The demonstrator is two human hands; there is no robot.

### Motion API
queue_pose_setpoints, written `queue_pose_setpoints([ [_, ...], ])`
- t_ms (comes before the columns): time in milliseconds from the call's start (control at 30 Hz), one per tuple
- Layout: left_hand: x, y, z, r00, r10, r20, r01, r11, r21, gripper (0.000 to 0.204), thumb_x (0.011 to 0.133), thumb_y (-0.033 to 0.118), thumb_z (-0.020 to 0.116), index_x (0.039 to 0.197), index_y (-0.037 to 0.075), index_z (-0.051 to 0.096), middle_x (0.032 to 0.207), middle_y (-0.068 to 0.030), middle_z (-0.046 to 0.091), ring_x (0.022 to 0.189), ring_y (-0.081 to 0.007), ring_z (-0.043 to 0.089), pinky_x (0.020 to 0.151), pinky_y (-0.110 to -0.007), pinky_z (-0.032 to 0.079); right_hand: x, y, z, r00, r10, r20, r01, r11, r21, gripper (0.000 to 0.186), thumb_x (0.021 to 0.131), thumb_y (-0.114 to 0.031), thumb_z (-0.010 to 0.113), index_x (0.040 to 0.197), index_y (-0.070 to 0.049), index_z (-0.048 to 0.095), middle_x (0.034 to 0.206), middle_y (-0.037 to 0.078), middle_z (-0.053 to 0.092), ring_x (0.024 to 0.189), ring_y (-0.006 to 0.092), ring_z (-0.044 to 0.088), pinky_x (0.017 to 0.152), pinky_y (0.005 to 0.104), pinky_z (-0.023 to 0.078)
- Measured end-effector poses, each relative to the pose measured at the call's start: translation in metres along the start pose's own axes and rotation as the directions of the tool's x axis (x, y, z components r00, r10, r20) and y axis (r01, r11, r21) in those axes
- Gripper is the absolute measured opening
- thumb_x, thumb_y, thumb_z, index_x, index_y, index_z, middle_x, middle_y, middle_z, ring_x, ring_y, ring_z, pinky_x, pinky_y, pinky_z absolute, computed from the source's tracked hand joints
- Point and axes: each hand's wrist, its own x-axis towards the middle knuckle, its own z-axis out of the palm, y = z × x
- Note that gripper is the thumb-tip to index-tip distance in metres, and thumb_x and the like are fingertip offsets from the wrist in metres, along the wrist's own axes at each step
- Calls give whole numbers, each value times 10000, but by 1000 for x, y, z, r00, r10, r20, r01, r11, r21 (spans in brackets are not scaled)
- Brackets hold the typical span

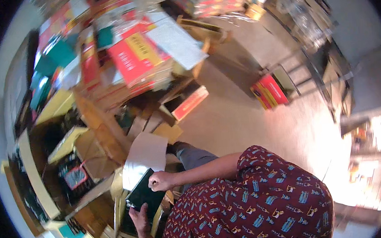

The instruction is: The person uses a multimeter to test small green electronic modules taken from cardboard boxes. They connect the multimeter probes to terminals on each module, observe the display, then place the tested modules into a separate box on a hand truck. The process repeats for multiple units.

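A dark green flat object, like a box file or folder, is tilted in front of my body, with a small shiny metal bit near its left edge. My left hand grips its lower left edge, thumb on the upper face. Over its upper right part my right hand is closed, fingers curled in; anything inside them is hidden. Just beyond the green object lies a white sheet, its near end partly covered by it.
Opened cardboard boxes with dark contents crowd the left. Red-and-yellow cartons and a white sheet are piled on a table at the far left. A red-and-yellow box stands by a metal rack on the right.
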Motion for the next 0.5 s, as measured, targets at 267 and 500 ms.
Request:
queue_pose_setpoints([
  [267,49,-9,138,967,8,255,-47,988,147,358,848,60,766,1159,-34,614,1056,-87,702,906,-184,664,834,-320,547,-140,30,-60,896,134,-424,-34,972,233,310,856,-236,687,1034,11,748,986,186,760,887,283,735,811,405,580],
  [500,81,9,297,887,-51,458,-147,911,385,357,856,100,774,1166,-18,641,1031,-65,705,874,-176,651,829,-351,540,-268,82,-160,744,235,-625,-41,950,309,374,897,-247,690,1180,-3,711,971,172,753,833,217,738,702,378,607],
])
